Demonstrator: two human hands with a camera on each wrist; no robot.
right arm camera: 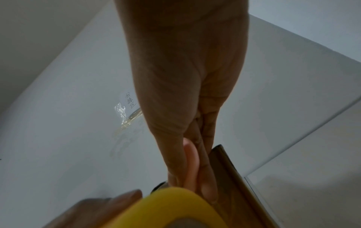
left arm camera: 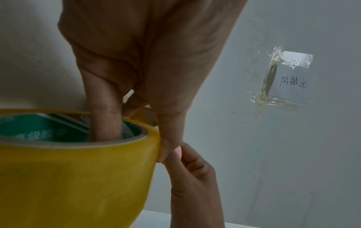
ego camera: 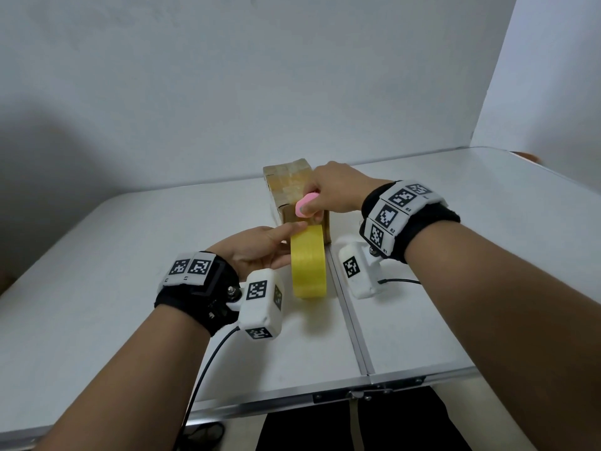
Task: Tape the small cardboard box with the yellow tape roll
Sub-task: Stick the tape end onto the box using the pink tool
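The small cardboard box (ego camera: pixel 287 185) stands on the white table (ego camera: pixel 130 271) near the back wall, with shiny tape across its top. Just in front of it the yellow tape roll (ego camera: pixel 309 263) stands on edge. My left hand (ego camera: pixel 286 242) grips the roll, one finger inside its green-printed core (left arm camera: pixel 105 123) and the thumb on the outer winding. My right hand (ego camera: pixel 317 206) is over the box's near end and pinches a small pink tool (ego camera: pixel 305 205), seen between its fingers (right arm camera: pixel 192 162). The box's near face is mostly hidden by the roll and hands.
A metal seam (ego camera: pixel 349 320) runs front to back across the table just right of the roll. A white wall stands close behind the box. A paper note (left arm camera: pixel 291 80) is taped to a white surface in the left wrist view. Wrist cables trail toward me.
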